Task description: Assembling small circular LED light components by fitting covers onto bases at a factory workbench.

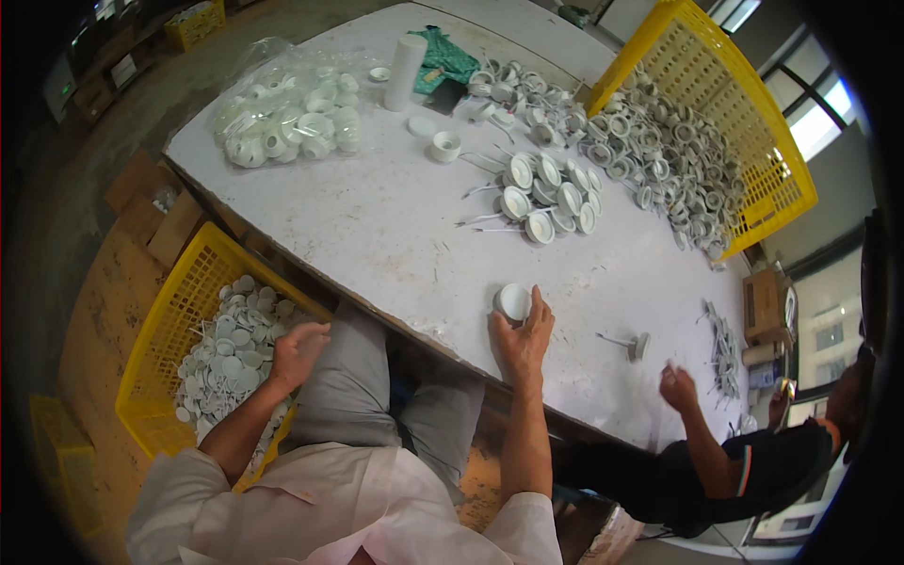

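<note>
On the near part of the table, my right hand [524,341] grips a white round cup-shaped housing [513,300] between thumb and fingers. My left hand [297,354] is raised beside my thigh, over the inner edge of a yellow plastic basket [149,377]. Its fingers are stretched out and nothing shows in them. Inside that basket lie many white discs with thin stems or wires [231,344]. Farther up the table is a cluster of white round fittings with wire leads [541,200]. Another white cup [445,145] stands apart behind it.
A clear bag of white cups [292,118] lies at the far left of the table [330,212]. A white roll [405,73] stands near green cloth [447,58]. A tipped yellow crate [796,174] backs a grey-white heap [669,151]. At right, a co-worker's hand [678,386] nears a wired fitting [640,346].
</note>
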`<state>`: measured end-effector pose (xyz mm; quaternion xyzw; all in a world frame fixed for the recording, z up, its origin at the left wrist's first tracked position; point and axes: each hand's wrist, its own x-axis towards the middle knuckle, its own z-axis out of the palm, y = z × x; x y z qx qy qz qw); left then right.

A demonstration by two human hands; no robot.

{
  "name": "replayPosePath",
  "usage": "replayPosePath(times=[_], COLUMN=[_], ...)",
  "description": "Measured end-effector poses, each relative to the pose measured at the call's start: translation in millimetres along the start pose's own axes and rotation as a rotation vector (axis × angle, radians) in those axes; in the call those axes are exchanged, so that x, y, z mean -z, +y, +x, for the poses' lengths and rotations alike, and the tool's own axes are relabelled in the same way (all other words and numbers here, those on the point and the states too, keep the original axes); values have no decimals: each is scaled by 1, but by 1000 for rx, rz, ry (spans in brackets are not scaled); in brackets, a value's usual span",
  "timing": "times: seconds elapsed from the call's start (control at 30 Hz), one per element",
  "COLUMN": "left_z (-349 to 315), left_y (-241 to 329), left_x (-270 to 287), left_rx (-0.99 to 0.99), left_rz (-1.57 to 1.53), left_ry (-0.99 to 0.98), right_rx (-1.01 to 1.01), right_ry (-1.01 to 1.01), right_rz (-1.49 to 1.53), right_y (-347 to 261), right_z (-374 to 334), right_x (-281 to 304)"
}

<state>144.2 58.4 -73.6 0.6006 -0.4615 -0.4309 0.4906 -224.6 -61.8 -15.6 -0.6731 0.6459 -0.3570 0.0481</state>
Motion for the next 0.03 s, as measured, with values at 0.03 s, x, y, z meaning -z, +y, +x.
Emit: replayPosePath(times=[0.03], left_z=[2], left_y=[6], left_x=[-5], left_rx=[-53], left_rz=[79], left_ry=[-94], right_rx=[-19], right_ry=[-35], right_rz=[122], right_y=[2], right_z=[-4], right_x=[5])
